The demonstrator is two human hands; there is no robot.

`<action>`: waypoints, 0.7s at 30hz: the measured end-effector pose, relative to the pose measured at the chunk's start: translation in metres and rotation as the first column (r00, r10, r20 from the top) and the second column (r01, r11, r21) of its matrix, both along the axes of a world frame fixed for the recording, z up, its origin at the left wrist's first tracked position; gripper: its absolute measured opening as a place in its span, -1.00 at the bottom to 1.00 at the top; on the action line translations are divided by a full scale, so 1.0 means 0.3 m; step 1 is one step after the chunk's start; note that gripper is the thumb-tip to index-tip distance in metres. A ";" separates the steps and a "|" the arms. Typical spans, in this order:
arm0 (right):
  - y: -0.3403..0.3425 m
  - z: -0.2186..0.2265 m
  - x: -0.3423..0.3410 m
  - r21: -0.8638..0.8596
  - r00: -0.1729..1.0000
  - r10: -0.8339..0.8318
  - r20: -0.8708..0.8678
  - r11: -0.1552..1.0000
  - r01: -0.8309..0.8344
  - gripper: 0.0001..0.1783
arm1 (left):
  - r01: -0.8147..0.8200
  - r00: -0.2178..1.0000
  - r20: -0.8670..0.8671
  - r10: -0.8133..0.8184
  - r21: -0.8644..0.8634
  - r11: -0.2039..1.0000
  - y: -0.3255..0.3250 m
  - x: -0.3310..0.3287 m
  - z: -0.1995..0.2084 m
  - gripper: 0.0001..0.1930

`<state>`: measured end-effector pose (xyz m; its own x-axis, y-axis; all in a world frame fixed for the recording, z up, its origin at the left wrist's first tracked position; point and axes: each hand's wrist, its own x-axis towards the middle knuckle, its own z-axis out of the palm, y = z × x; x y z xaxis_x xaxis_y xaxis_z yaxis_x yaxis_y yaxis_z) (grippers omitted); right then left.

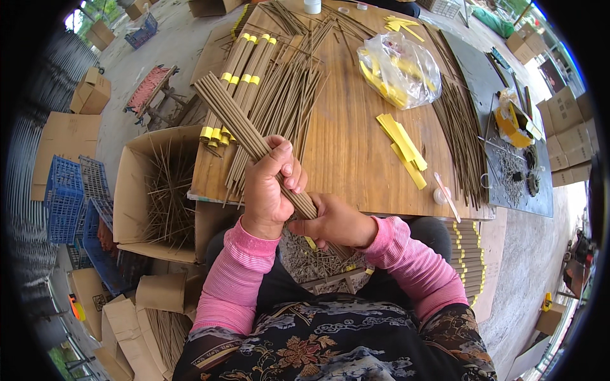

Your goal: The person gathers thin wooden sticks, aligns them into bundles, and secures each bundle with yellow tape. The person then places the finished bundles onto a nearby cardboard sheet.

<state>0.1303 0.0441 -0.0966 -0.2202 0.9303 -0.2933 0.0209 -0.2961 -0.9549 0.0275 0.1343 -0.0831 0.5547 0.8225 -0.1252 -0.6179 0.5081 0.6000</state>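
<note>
I hold a bundle of thin brown sticks (pixel 235 117) slanted from upper left down toward my lap. My left hand (pixel 270 187) is wrapped around the bundle's middle. My right hand (pixel 333 222) grips its lower end just below the wooden table's (pixel 346 146) near edge. Behind the bundle lie several finished bundles bound with yellow paper bands (pixel 238 79) and a heap of loose sticks (pixel 289 95). Loose yellow paper strips (pixel 401 147) lie on the table to the right of my hands.
A clear plastic bag of yellow strips (pixel 399 70) lies further back. More sticks (pixel 460 124) fan along the table's right side beside a dark tray (pixel 518 171). An open cardboard box with scattered sticks (pixel 159 190) stands at left, blue crates (pixel 67 197) beyond it. Banded bundles (pixel 469 257) are stacked at right.
</note>
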 end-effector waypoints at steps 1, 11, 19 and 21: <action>0.007 0.010 0.019 -0.131 0.978 0.085 -0.190 0.985 -0.111 -0.74 | 0.045 0.997 0.055 -0.045 0.000 0.999 0.008 -0.008 -0.003 -0.91; 0.002 -0.055 -0.029 0.331 0.916 -0.256 0.308 0.932 0.149 -0.73 | -0.124 0.985 -0.123 0.118 -0.045 0.991 -0.017 0.018 -0.007 -0.88; 0.004 0.045 0.017 -0.208 0.972 0.095 -0.217 0.968 -0.141 -0.78 | 0.051 0.994 0.099 -0.052 0.012 0.999 0.013 -0.013 -0.021 -0.91; 0.006 0.035 0.007 -0.171 0.995 0.046 -0.093 0.983 -0.062 -0.77 | 0.006 0.998 0.060 -0.005 -0.009 1.000 0.009 -0.007 -0.024 -0.91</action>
<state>0.1323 0.0460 -0.0860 -0.3010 0.8529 -0.4266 -0.0404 -0.4583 -0.8879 0.0255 0.1370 -0.0903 0.5661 0.8184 -0.0991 -0.6500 0.5171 0.5569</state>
